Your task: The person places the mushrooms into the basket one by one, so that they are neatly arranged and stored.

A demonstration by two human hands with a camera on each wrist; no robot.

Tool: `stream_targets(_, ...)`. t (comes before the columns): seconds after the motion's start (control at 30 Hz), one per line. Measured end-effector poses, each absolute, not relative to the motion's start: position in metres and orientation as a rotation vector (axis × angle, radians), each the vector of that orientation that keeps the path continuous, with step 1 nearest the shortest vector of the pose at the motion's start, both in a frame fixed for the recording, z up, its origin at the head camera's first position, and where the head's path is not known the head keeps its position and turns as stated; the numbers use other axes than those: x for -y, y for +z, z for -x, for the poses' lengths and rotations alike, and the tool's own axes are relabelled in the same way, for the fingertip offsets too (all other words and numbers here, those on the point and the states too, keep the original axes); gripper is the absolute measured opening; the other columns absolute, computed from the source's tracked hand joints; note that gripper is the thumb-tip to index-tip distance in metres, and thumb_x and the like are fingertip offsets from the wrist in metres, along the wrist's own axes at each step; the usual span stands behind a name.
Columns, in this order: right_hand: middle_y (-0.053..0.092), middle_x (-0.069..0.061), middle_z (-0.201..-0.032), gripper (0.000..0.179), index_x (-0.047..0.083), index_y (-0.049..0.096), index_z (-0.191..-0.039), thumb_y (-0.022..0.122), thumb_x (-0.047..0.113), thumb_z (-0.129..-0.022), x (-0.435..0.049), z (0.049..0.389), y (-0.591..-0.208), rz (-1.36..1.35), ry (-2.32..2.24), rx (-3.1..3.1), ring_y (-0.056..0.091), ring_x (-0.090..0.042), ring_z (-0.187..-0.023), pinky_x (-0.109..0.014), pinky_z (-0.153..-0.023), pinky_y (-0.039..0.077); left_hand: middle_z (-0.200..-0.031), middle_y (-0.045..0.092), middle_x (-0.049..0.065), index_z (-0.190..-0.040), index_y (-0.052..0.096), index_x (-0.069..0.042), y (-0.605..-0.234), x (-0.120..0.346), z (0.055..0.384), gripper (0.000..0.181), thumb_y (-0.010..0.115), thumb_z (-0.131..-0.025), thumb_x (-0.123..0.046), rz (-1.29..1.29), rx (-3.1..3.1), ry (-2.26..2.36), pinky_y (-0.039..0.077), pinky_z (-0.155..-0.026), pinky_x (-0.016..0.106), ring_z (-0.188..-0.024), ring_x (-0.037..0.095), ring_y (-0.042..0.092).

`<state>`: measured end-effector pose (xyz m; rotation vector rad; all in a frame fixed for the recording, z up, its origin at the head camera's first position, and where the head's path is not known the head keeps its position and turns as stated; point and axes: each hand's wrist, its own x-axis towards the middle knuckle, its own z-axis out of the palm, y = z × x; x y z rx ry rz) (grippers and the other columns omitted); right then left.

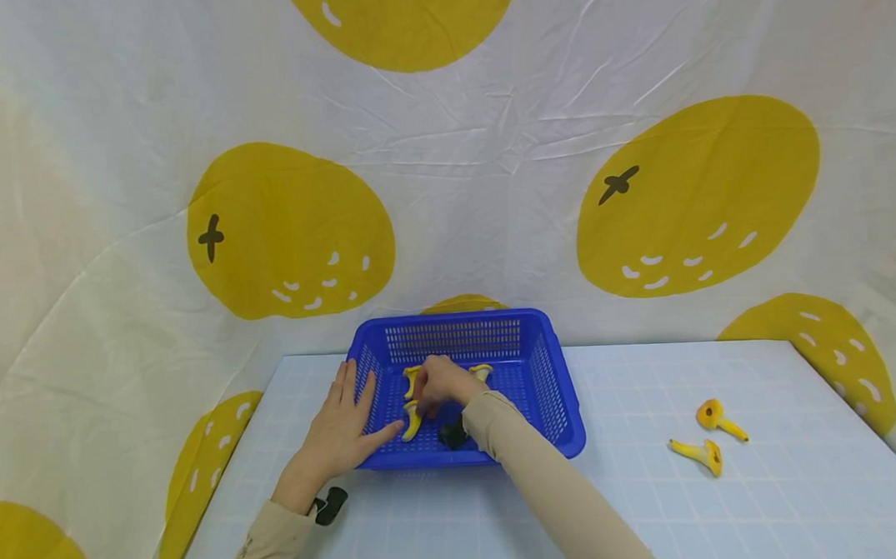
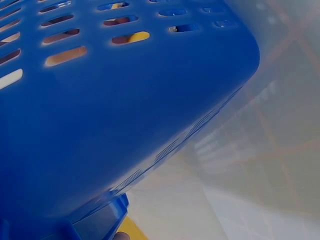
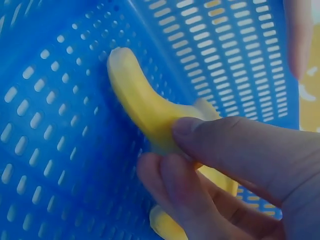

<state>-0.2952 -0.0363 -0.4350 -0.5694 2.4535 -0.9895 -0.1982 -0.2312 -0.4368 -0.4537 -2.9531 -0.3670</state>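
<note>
A blue plastic basket (image 1: 456, 458) with slotted walls stands on the table near the back. My right hand (image 1: 439, 378) reaches down inside it and pinches a yellow mushroom (image 3: 145, 105) between thumb and fingers, near its cap; its curved stem points away from the fingers over the basket floor. Another yellow mushroom (image 3: 167, 225) is partly hidden below the fingers in the right wrist view. Against the basket's left front corner rests my left hand (image 1: 339, 426), its fingers straight and spread. Further mushrooms lie in the basket, one (image 1: 481, 371) just behind the right wrist.
Two yellow mushrooms, one with its cap facing up (image 1: 711, 414) and one lying on its side (image 1: 702, 454), are on the right of the table (image 1: 624, 522). A white cloth (image 1: 483, 220) with yellow fruit prints hangs close behind the basket.
</note>
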Motion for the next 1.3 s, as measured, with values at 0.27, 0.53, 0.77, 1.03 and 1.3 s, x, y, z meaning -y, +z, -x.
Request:
stream_targets(0.27, 0.066, -0.004, -0.074, 0.011, 0.004, 0.072, -0.08, 0.08, -0.003, -0.079, 0.034, 0.2949, -0.4366, 0.623, -0.971, -2.418, 0.069, -0.021, -0.064, -0.035, -0.065, 0.06, -0.159, 0.007, 0.034, -0.15, 0.032, 0.009, -0.4355, 0.2298, 0.1979, 0.094, 0.056, -0.092, -0.061, 0.457, 2.938, -0.38, 0.028, -0.111, 0.063, -0.147, 0.049, 0.006)
stream_targets(0.53, 0.066, -0.006, -0.078, 0.015, 0.003, 0.07, -0.082, 0.083, -0.003, -0.076, 0.0327, 0.2952, -0.4388, 0.593, -1.023, -2.368, 0.069, -0.022, -0.063, -0.029, -0.058, 0.058, -0.159, 0.007, 0.034, -0.151, 0.031, 0.008, -0.4353, 0.2295, 0.1984, 0.094, 0.055, -0.093, -0.062, 0.459, 2.951, -0.351, 0.026, -0.113, 0.062, -0.147, 0.049, 0.006)
stream_targets(0.77, 0.065, -0.007, -0.077, 0.016, 0.003, 0.069, -0.079, 0.082, -0.006, -0.075, 0.0325, 0.2957, -0.4398, 0.6, -1.026, -2.366, 0.068, -0.021, -0.061, -0.03, -0.057, 0.058, -0.159, 0.007, 0.034, -0.151, 0.031, 0.008, -0.4334, 0.2291, 0.1978, 0.094, 0.055, -0.092, -0.061, 0.452, 2.957, -0.352, 0.025, -0.113, 0.062, -0.147, 0.049, 0.006)
stream_targets(1.03, 0.066, -0.004, -0.075, 0.013, 0.005, 0.069, -0.079, 0.079, -0.002, -0.08, 0.0339, 0.2962, -0.4402, 0.668, -0.982, -2.386, 0.068, -0.02, -0.063, -0.029, -0.059, 0.058, -0.159, 0.007, 0.034, -0.151, 0.031, 0.009, -0.4343, 0.2301, 0.198, 0.093, 0.055, -0.093, -0.061, 0.45, 2.953, -0.357, 0.026, -0.112, 0.062, -0.147, 0.05, 0.006)
stream_targets(1.3, 0.066, -0.004, -0.076, 0.011, 0.006, 0.069, -0.08, 0.077, -0.001, -0.083, 0.0372, 0.2968, -0.4422, 0.703, -0.978, -2.39, 0.068, -0.022, -0.068, -0.029, -0.062, 0.058, -0.159, 0.006, 0.034, -0.151, 0.031, 0.008, -0.4361, 0.231, 0.1982, 0.094, 0.054, -0.093, -0.062, 0.449, 2.958, -0.354, 0.025, -0.112, 0.062, -0.147, 0.049, 0.005)
